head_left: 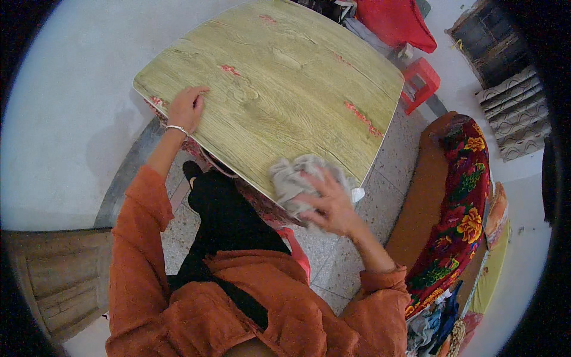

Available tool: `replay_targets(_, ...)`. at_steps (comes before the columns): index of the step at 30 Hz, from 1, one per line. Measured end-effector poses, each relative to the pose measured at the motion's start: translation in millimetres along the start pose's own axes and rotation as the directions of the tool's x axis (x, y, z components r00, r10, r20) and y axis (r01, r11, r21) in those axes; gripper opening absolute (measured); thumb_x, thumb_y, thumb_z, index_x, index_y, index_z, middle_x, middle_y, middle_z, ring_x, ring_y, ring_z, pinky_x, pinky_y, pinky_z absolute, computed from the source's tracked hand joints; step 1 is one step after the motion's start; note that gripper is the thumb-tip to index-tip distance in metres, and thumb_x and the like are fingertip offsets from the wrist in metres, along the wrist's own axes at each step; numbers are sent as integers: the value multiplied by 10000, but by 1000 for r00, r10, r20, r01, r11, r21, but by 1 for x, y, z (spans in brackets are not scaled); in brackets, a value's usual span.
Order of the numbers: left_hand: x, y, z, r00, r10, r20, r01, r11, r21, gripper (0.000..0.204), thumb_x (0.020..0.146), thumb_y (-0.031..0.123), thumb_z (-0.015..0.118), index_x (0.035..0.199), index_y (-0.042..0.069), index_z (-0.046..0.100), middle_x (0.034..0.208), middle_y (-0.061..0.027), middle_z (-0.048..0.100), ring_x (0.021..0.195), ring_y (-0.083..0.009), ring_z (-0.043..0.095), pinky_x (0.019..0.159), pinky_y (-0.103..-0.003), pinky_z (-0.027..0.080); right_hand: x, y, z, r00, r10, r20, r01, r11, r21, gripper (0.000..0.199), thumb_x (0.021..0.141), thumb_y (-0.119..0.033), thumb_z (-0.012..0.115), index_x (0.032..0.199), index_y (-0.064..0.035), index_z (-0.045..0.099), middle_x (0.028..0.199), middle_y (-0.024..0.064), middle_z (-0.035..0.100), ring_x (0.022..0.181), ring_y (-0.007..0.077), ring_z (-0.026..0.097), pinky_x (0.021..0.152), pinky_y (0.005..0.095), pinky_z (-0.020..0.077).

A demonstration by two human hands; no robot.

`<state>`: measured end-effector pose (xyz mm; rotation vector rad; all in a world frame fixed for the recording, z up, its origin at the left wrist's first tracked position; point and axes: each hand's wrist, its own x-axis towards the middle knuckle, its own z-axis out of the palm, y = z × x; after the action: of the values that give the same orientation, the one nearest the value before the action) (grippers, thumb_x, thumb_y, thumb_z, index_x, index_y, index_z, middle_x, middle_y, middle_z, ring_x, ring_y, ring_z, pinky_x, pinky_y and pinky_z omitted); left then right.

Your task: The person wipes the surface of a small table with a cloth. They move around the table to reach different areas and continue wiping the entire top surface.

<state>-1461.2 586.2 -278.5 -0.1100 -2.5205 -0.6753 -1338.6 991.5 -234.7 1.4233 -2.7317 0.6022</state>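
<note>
A greyish-white cloth point(297, 175) lies bunched up at the near right corner of a wooden-looking tabletop point(279, 95). My right hand point(329, 205) presses down on it with spread fingers, slightly blurred. Part of the cloth hangs over the table's near edge. At the table's left side, my left hand point(186, 109) rests on the surface close to the rim, its fingers loosely bent and holding nothing. A bracelet point(177, 129) circles that wrist. The top is yellow-green with wood grain and a few red patches.
A red plastic stool point(421, 85) stands beyond the table's right side. Along the right runs a brown couch point(425, 178) with a red flowered cover point(467, 208). Folded clothes point(428, 327) lie at lower right. A white wall point(71, 119) is on the left, above a wooden door point(62, 273).
</note>
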Motion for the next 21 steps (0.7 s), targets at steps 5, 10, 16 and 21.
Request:
replay_targets(5,2,4,-1,999,37,-3,-37,999,36,212,839,135,530,1019,126,642,832,-122,568,834,-312,564,746,-406,459,1,105,-12,927,327,-184,-340,939,-46,443,859,-391,596,1204,-114,605,1429,137,377,1334,414,276,1110,508,199)
replay_targets(10,5,8,-3,1000,-1,19,1,1000,-3,213,833,140,536,1014,112,644,828,-127,570,815,-310,568,734,-403,461,88,185,-12,790,492,-365,-554,828,-83,493,885,-439,539,1225,-85,589,1431,177,363,1318,421,291,1092,500,233)
replay_targets(16,4,0,-1,999,-32,42,31,999,9,218,839,151,536,1024,120,647,866,-120,592,828,-306,578,750,-394,469,154,88,33,964,166,-209,-178,983,-43,467,864,-481,538,1230,-197,595,1445,150,345,1296,483,279,1087,509,266)
replay_targets(21,1,-4,2,1000,1,-6,-1,999,-33,218,843,152,531,1027,129,647,867,-119,591,839,-305,580,754,-399,468,97,5,31,975,-183,-126,200,970,135,308,839,-320,624,1123,-202,641,1391,123,400,1282,445,310,1058,519,308)
